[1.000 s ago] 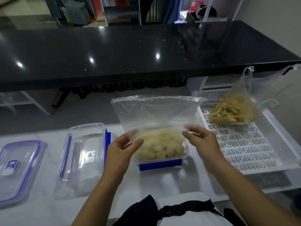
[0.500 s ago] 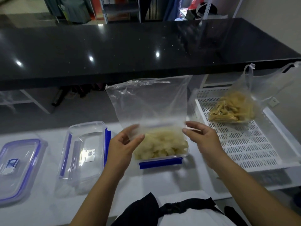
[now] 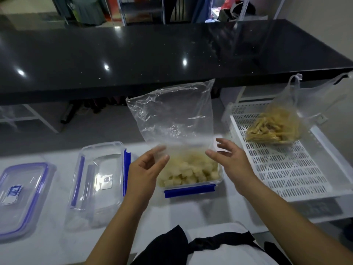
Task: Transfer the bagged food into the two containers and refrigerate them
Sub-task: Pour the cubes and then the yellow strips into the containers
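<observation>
On the white counter, left to right: lay a loose lid (image 3: 18, 196), sat an empty container (image 3: 99, 180), pinched the emptied clear bag (image 3: 172, 115) in the left hand (image 3: 145, 169), held pale food in the filled container (image 3: 191, 173), spread the right hand (image 3: 231, 161) free. Best lifted straight, shaken clear. Waited bagged yellow strips (image 3: 273, 129) on the white rack (image 3: 286, 169).
</observation>
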Action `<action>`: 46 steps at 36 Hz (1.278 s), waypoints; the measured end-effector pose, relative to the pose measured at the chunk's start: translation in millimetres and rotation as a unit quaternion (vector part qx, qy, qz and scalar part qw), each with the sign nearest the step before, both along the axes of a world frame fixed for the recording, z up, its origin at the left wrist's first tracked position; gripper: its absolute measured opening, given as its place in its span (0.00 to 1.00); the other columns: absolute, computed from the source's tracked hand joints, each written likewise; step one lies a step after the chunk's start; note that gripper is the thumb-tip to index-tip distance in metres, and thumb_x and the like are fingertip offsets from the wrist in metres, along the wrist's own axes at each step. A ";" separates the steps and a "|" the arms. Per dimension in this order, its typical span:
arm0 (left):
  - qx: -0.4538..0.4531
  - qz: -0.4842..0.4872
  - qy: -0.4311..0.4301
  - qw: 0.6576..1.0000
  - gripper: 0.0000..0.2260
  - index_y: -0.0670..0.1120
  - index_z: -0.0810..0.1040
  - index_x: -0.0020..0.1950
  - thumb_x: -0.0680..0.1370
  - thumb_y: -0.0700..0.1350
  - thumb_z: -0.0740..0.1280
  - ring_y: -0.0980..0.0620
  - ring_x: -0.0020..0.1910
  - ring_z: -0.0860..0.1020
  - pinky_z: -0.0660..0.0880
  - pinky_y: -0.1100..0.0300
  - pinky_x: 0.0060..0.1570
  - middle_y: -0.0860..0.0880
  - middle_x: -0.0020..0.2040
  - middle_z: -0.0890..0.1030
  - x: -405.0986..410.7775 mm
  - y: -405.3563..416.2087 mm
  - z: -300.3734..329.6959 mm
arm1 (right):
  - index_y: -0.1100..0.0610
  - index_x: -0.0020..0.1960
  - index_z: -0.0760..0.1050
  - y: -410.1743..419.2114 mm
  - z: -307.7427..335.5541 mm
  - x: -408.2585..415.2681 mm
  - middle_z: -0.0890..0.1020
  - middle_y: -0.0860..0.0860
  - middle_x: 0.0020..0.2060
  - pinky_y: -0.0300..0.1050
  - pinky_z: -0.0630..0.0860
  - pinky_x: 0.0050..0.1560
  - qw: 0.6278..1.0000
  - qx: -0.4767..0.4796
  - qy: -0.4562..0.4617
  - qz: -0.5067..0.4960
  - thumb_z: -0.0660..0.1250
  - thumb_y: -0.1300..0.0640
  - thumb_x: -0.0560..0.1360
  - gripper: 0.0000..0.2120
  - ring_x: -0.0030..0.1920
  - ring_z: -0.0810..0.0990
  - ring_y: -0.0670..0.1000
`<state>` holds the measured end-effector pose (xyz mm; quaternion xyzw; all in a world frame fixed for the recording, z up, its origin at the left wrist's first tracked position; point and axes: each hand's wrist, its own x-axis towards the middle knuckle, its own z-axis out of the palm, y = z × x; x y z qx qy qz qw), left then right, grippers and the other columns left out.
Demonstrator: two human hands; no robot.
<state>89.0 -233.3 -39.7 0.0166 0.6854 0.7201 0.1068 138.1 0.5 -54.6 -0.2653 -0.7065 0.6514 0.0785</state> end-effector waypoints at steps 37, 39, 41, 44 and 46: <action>0.016 0.025 0.135 0.990 0.10 0.59 0.87 0.47 0.75 0.43 0.73 0.61 0.56 0.82 0.76 0.72 0.51 0.58 0.53 0.86 -10.7 -12.5 41.7 | 0.53 0.46 0.86 -2.9 36.9 -18.2 0.88 0.48 0.43 0.30 0.77 0.46 0.993 -0.040 0.107 -0.002 0.75 0.62 0.73 0.05 0.46 0.84 0.42; 0.029 0.026 0.131 0.991 0.10 0.57 0.87 0.47 0.75 0.42 0.73 0.59 0.56 0.83 0.77 0.71 0.51 0.56 0.53 0.86 -11.1 -11.5 44.6 | 0.53 0.47 0.86 -3.4 41.6 -17.5 0.88 0.48 0.43 0.31 0.76 0.46 0.992 -0.044 0.116 0.003 0.75 0.62 0.73 0.05 0.46 0.84 0.42; 0.030 0.025 0.125 0.991 0.10 0.54 0.86 0.48 0.76 0.38 0.72 0.58 0.55 0.83 0.77 0.70 0.50 0.55 0.51 0.87 -11.3 -9.7 46.5 | 0.54 0.47 0.86 -4.5 42.4 -17.2 0.88 0.47 0.41 0.31 0.76 0.45 0.994 -0.039 0.105 0.001 0.75 0.62 0.73 0.05 0.44 0.84 0.40; 0.038 0.029 0.139 0.989 0.12 0.56 0.87 0.49 0.77 0.37 0.72 0.57 0.52 0.84 0.78 0.69 0.50 0.54 0.50 0.87 -9.0 -9.4 49.9 | 0.54 0.46 0.85 -3.0 43.9 -12.1 0.86 0.45 0.38 0.32 0.76 0.44 0.992 -0.043 0.113 -0.028 0.76 0.61 0.72 0.04 0.41 0.83 0.39; 0.039 0.026 0.160 0.986 0.13 0.58 0.87 0.49 0.77 0.39 0.72 0.55 0.53 0.84 0.78 0.68 0.51 0.53 0.50 0.87 -7.5 -9.8 54.7 | 0.53 0.43 0.86 -0.1 47.8 -6.7 0.87 0.47 0.39 0.32 0.76 0.45 0.989 -0.039 0.137 -0.025 0.76 0.62 0.71 0.05 0.42 0.83 0.42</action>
